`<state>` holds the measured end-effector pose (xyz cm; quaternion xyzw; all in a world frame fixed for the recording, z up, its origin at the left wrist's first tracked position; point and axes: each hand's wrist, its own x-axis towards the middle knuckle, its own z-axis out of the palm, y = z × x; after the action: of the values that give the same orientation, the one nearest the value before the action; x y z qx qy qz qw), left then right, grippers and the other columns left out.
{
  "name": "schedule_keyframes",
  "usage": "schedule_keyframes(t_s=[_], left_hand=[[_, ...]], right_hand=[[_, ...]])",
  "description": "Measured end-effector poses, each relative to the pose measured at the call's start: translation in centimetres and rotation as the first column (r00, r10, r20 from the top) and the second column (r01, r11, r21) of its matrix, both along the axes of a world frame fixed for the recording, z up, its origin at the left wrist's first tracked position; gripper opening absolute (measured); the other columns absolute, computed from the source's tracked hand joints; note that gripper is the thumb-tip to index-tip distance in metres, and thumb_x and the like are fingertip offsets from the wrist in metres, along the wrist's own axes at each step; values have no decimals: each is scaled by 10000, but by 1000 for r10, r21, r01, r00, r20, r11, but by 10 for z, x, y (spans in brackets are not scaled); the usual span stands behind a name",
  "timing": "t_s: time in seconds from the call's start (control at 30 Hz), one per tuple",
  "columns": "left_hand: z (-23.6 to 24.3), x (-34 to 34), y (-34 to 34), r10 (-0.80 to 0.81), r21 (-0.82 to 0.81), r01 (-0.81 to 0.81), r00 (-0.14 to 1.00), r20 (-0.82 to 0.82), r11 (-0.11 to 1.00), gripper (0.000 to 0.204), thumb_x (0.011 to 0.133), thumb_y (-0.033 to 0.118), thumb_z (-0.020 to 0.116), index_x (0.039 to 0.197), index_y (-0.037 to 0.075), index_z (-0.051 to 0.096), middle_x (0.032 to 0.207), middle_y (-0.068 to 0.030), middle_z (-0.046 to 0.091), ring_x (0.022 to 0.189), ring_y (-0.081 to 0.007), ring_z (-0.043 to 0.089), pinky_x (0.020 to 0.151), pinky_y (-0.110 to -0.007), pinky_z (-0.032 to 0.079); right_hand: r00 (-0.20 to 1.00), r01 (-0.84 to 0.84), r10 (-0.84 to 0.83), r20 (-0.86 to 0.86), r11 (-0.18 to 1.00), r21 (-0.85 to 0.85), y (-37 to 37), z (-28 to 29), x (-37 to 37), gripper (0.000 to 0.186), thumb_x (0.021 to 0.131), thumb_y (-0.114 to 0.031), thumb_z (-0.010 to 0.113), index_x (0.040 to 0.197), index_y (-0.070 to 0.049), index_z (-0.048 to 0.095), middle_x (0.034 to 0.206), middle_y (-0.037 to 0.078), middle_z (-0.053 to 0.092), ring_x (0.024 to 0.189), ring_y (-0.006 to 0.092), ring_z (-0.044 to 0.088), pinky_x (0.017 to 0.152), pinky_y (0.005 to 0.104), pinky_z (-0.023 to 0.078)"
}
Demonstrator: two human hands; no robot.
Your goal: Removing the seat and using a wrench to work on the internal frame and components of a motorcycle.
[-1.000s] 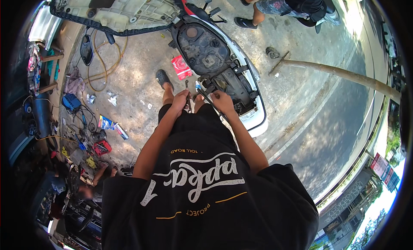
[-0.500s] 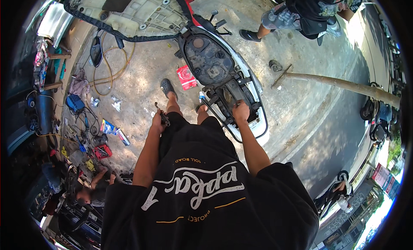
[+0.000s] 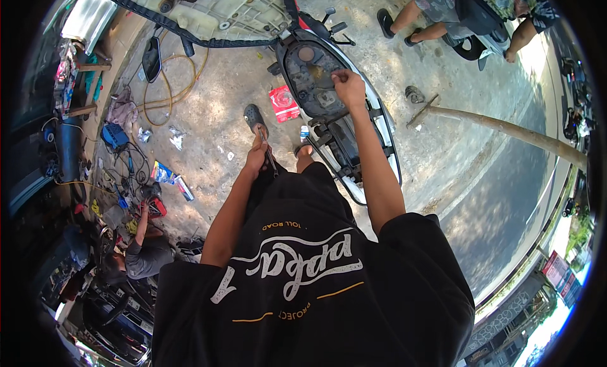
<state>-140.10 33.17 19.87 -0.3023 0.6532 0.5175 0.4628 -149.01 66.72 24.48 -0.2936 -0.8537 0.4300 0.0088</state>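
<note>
Right now the work is split across two places, with the scooter (image 3: 330,134) lying ahead of the person and off to the right. The right hand (image 3: 349,89) is over the right-hand edge of the dark storage well (image 3: 302,76), in its far half, with the fingers bent and the tips drawn together; whether they pinch anything, or touch the surface below, I cannot tell. The left hand (image 3: 256,159) is apart from the scooter, in front of the person's lap, its fingers wrapped around a slim metal tool (image 3: 264,139) that points up past the knuckles. Between the hands, near the scooter's left edge, a red packet (image 3: 284,104) lies on the concrete floor (image 3: 215,101), and a small blue-and-white pack (image 3: 304,132) sits nearer the person, close to the scooter's rear section. Beyond the storage well's far left corner, the seat (image 3: 221,16) is tipped up, pale underside showing, with a mirror (image 3: 152,59) just below its left part.
</note>
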Motion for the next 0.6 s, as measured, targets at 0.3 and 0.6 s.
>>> schedule_keyframes(t_s=[0.3,0.6], left_hand=[[-5,5,-15,141,-37,-142,989,-31,989,315,986,366,461,906,117,635,576,13,472,433,-91,407,358,-250,315],[-2,2,-3,146,-46,-149,987,-62,988,290,980,362,479,950,124,642,616,15,487,471,-84,424,382,-241,331]], right_hand=[[987,-150,133,84,956,250,4,-66,-24,175,823,-202,620,947,-108,700,888,137,689,825,321,666,750,416,528],[997,-72,65,47,982,172,-45,-39,16,194,802,-169,613,984,-119,657,1059,199,599,920,372,629,779,463,520]])
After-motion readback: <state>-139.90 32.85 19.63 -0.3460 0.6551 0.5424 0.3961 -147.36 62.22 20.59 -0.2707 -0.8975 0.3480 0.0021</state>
